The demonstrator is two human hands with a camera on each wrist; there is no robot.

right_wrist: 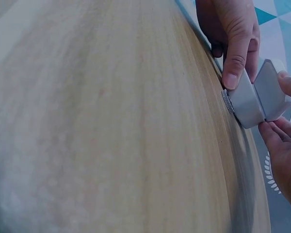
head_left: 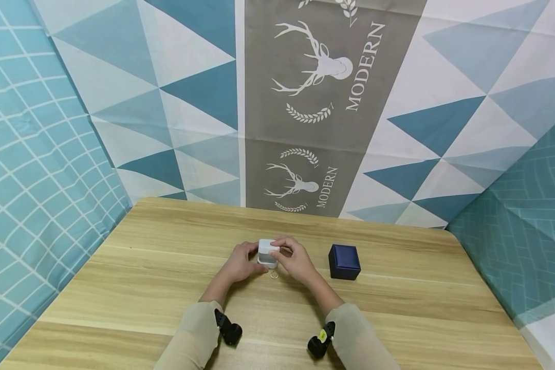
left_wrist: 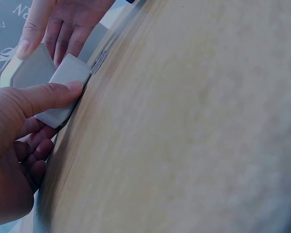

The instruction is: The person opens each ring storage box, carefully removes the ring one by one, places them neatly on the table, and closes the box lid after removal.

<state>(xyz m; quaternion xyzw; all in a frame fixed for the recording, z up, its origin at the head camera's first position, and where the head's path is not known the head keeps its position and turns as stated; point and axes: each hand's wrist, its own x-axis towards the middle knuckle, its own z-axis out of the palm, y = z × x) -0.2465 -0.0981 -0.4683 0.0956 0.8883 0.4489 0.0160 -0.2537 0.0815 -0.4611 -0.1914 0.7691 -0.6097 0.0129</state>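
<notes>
A small white ring box (head_left: 267,265) stands on the table between both hands, its hinged lid (right_wrist: 272,92) raised and the inside turned toward me. My left hand (head_left: 241,264) grips the base, with the thumb on the front face and the fingers round the left side, as the left wrist view shows. My right hand (head_left: 297,260) holds the box from the right, its thumb at the lid and other fingers by the base's side. A silvery, sparkling ring (head_left: 274,275) rests on the table just in front of the box. What lies inside the box is hidden.
To the right stands a dark blue box (head_left: 344,261), its lid down. The wooden table (head_left: 398,298) reaches back to a patterned cloth backdrop (head_left: 203,103). Blue cloth hangs at the left and right sides.
</notes>
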